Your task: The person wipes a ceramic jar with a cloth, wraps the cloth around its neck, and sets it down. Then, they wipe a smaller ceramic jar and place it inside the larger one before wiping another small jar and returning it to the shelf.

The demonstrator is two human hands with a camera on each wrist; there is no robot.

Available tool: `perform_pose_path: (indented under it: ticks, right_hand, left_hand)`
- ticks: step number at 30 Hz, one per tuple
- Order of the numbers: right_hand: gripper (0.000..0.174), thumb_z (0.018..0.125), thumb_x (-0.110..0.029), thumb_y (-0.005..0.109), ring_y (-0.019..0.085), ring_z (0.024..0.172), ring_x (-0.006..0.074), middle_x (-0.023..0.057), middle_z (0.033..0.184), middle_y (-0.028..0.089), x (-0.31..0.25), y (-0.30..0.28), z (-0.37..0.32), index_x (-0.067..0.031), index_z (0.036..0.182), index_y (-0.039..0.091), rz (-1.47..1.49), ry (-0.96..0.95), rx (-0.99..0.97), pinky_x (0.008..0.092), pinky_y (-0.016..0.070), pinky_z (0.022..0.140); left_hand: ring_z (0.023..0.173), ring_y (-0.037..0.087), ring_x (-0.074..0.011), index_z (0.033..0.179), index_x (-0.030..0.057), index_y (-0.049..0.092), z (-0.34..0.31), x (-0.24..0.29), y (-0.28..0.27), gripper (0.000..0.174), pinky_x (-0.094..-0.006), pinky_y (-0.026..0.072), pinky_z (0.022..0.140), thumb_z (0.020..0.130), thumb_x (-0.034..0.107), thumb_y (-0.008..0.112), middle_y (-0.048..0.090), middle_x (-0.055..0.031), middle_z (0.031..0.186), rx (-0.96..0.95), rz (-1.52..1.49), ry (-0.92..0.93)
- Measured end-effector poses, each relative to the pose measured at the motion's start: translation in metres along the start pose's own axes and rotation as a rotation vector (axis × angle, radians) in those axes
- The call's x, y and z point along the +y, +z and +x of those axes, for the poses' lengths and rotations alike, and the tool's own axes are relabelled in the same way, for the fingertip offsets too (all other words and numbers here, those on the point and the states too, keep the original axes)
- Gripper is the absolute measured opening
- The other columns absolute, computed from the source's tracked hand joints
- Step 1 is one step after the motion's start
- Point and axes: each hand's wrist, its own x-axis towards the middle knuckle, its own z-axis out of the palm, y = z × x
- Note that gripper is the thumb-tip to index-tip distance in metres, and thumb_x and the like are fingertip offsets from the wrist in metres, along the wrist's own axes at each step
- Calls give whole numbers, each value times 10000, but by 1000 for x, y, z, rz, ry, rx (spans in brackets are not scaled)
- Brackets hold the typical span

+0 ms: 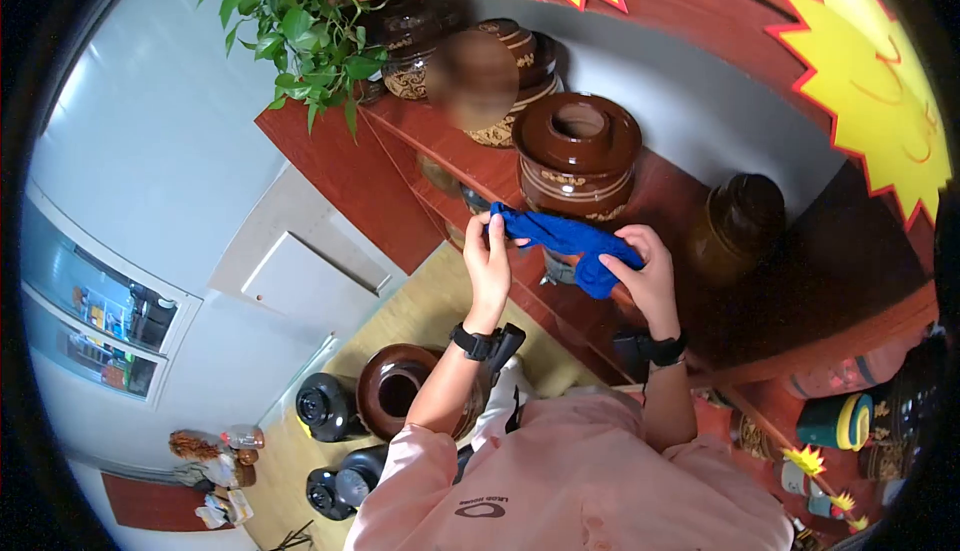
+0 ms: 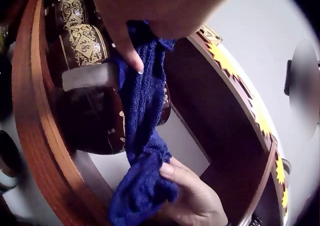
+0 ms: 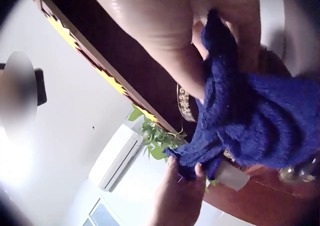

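A blue cloth (image 1: 560, 235) with a towel-like texture is stretched between both hands in front of the shelf. My left hand (image 1: 488, 263) pinches one end between thumb and fingers. At the other end my right hand (image 1: 648, 273) grips the cloth, and a bunched part hangs below it. In the left wrist view the cloth (image 2: 145, 101) runs down in a twisted strip to the right hand (image 2: 192, 196). Just behind the cloth stands a brown glazed jar (image 1: 578, 156) with a wide lid, hollow in its middle.
More patterned jars (image 1: 410, 71) stand further left on the red-brown shelf, under a leafy plant (image 1: 300, 31). A dark jar (image 1: 740, 216) is at the shelf's right. Yellow starburst signs (image 1: 870, 81) line the upper edge. On the floor are a large brown pot (image 1: 385, 381) and black jars (image 1: 328, 406).
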Motion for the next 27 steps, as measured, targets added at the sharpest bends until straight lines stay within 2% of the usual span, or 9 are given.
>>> perform_pose_path:
  ticks: [6, 9, 13, 14, 16, 17, 20, 21, 27]
  right_hand:
    - [365, 758, -69, 760, 586, 941, 158, 74, 1021, 605, -9, 5, 27, -11, 1069, 579, -21, -97, 386, 287, 463, 863]
    - [350, 797, -60, 722, 574, 967, 162, 85, 1087, 592, -23, 14, 33, -6, 1101, 558, 142, -93, 461, 282, 463, 865]
    - [327, 858, -71, 653, 541, 1059, 188, 111, 1208, 555, -13, 31, 46, -9, 1153, 527, 108, -161, 582, 301, 444, 911]
    - [321, 868, -73, 638, 529, 1084, 196, 115, 1239, 538, -8, 36, 49, -10, 1161, 523, 97, -157, 607, 310, 432, 931]
    - [309, 889, -78, 607, 503, 1134, 212, 124, 1301, 503, -2, 46, 53, -11, 1176, 516, 80, -152, 659, 326, 406, 970]
    - [347, 925, -78, 496, 439, 1246, 267, 160, 1383, 441, -5, 51, 54, 4, 1262, 477, 115, -137, 644, 372, 316, 1063]
    - [443, 931, -86, 393, 323, 1355, 308, 192, 1449, 363, 14, 46, 62, 8, 1363, 393, -59, -177, 524, 392, 220, 1123]
    - [520, 920, -99, 335, 194, 1417, 316, 207, 1500, 270, 16, 45, 64, -12, 1432, 312, 61, -81, 445, 408, 145, 1150]
    - [610, 929, -203, 450, 110, 1433, 333, 194, 1547, 120, 10, 38, 61, -54, 1477, 225, -18, -31, 302, 439, 132, 1148]
  left_hand:
    - [830, 580, -113, 991, -22, 546, 4, -2, 29, 172, -240, 527, 704, 976, 146, 515, 563, -67, 935, 107, -96, 45]
    - [924, 553, -132, 1045, -14, 528, 11, -7, 33, 161, -259, 483, 793, 960, 123, 540, 553, -77, 996, 174, 252, 220]
    - [1026, 527, -158, 1149, 10, 476, 11, 9, 65, 244, -279, 419, 900, 941, 102, 564, 551, -82, 1089, 251, -25, 126]
    - [1079, 502, -185, 1191, -8, 468, 15, -5, 68, 283, -306, 394, 950, 948, 113, 549, 531, -104, 1149, 306, 231, 276]
    - [1145, 472, -210, 1247, -16, 450, 19, -15, 78, 323, -322, 355, 1004, 963, 124, 513, 502, -130, 1219, 290, 202, 246]
    - [1219, 441, -302, 1258, -33, 437, 20, -13, 81, 331, -377, 315, 1055, 958, 103, 474, 464, -190, 1284, 254, 218, 274]
    - [1338, 327, -335, 1367, -35, 354, 19, -10, 89, 421, -405, 236, 1112, 985, 138, 396, 373, -205, 1413, 197, 258, 292]
    - [1356, 298, -331, 1384, -35, 329, 19, -12, 89, 440, -402, 214, 1122, 992, 157, 381, 346, -204, 1435, 183, 292, 297]
    - [1428, 102, -361, 1460, -50, 151, 21, -15, 90, 582, -434, 76, 1153, 1010, 297, 282, 153, -214, 1532, 95, 458, 335]
